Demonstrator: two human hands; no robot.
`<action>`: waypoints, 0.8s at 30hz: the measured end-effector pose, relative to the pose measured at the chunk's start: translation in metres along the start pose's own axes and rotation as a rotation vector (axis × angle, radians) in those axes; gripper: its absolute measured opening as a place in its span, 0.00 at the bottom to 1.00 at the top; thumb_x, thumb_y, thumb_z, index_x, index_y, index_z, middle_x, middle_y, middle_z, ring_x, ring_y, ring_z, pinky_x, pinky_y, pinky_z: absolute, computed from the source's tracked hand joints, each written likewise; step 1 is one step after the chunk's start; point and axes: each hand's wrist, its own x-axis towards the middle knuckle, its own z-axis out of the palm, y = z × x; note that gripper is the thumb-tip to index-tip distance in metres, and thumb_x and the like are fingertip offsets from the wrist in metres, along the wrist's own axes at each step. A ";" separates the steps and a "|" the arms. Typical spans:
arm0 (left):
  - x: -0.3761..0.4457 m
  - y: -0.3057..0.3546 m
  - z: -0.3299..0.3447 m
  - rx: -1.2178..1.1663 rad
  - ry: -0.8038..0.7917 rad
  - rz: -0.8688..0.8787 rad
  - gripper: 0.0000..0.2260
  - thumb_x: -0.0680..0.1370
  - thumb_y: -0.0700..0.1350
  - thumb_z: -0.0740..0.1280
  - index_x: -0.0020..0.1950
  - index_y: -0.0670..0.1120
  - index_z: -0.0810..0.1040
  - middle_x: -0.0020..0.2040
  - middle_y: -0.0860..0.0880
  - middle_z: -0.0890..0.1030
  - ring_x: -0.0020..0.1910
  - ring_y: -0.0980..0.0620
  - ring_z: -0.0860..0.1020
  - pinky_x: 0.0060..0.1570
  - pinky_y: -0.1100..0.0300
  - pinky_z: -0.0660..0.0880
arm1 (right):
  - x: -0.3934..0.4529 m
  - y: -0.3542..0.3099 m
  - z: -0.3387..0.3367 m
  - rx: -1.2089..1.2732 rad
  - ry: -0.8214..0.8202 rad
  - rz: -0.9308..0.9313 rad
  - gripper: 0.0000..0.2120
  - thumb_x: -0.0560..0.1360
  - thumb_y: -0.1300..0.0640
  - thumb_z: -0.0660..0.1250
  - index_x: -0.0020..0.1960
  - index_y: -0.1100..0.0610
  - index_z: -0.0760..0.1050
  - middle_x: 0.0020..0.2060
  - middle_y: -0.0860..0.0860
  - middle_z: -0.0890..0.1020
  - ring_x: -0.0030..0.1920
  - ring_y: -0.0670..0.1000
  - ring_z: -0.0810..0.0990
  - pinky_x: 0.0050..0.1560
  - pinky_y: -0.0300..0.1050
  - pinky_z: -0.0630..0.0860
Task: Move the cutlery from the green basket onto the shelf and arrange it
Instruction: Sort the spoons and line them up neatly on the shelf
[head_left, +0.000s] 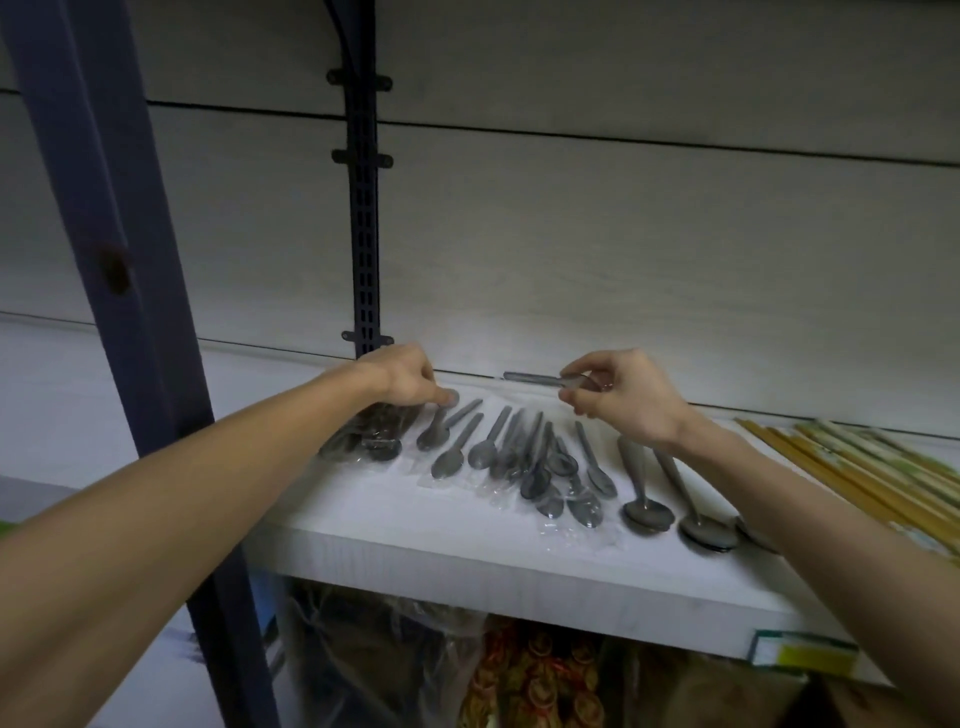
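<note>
While reaching over a white shelf (415, 540) at lower centre: two bare hands, set apart. Left hand (402, 379), centre left, fingers curled down, tips pinching the handle end of a wrapped spoon (441, 423) lying on the shelf. Right hand (621, 397), centre right, raised above the shelf, thumb and fingers pinching a wrapped piece of cutlery (535, 380) held level, pointing left. Row of spoons in clear wrappers (524, 457) spread across the shelf between the hands, bowls toward the front edge; darker bundle (363, 434) at its left end; two larger spoons (670, 499) at its right. Yellow chopstick packs (872, 467) at the right edge. Pale panelled back wall (623, 234) behind, with a slotted dark upright (363, 234); dark blue post (104, 234) at left. Bagged goods (530, 680) below the shelf; label (800, 654) on its front edge, lower right.
</note>
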 end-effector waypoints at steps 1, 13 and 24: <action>0.001 0.001 0.002 0.002 0.005 -0.002 0.23 0.71 0.68 0.71 0.53 0.50 0.84 0.53 0.53 0.83 0.52 0.51 0.80 0.55 0.53 0.76 | -0.004 -0.001 0.000 -0.031 0.019 -0.002 0.10 0.73 0.53 0.75 0.54 0.51 0.82 0.32 0.46 0.85 0.37 0.47 0.83 0.50 0.49 0.80; 0.006 0.018 0.017 -0.191 0.101 -0.034 0.17 0.75 0.57 0.74 0.44 0.42 0.85 0.48 0.48 0.86 0.51 0.46 0.83 0.54 0.50 0.79 | -0.025 -0.030 0.012 -0.409 -0.193 -0.006 0.17 0.73 0.45 0.67 0.60 0.47 0.79 0.44 0.42 0.81 0.47 0.50 0.78 0.46 0.43 0.71; 0.002 0.026 -0.003 -0.573 0.142 -0.059 0.11 0.69 0.41 0.80 0.47 0.43 0.81 0.47 0.48 0.83 0.51 0.50 0.81 0.59 0.55 0.77 | -0.020 -0.041 0.014 -0.381 -0.163 0.113 0.16 0.72 0.39 0.68 0.53 0.48 0.80 0.45 0.48 0.84 0.49 0.53 0.80 0.49 0.46 0.77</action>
